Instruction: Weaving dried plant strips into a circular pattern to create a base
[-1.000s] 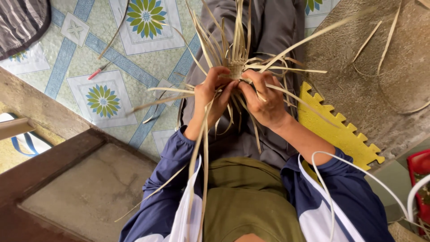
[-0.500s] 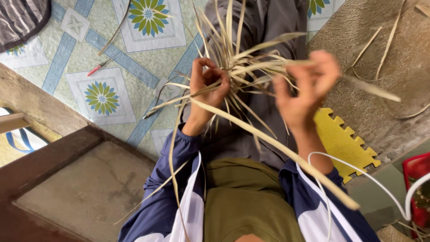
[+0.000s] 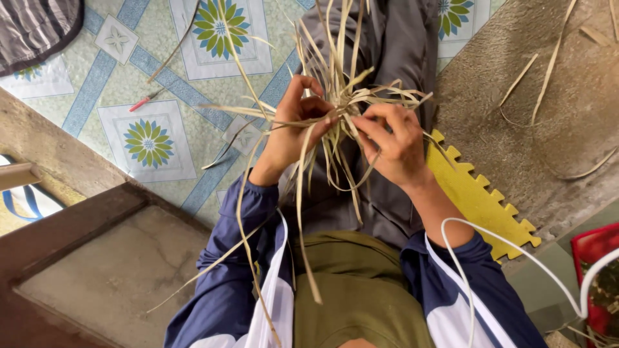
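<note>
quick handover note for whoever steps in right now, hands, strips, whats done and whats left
Left hand: shut on the woven knot, fingers curled over its left side.
Right hand: pinching strips at the knot's right side.
Strips: pale, flat, fanning up and hanging over the lap; spare ones lie on the mat to the right.
Done: a small woven centre.
Left: nearly all strip ends are loose.

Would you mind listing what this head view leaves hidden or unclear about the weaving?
- Centre of the bundle of pale strips: covered by the left hand and right hand.
- Red container: cut off by the right edge.
- Small red tool on the tiled floor: too small to identify.
</note>
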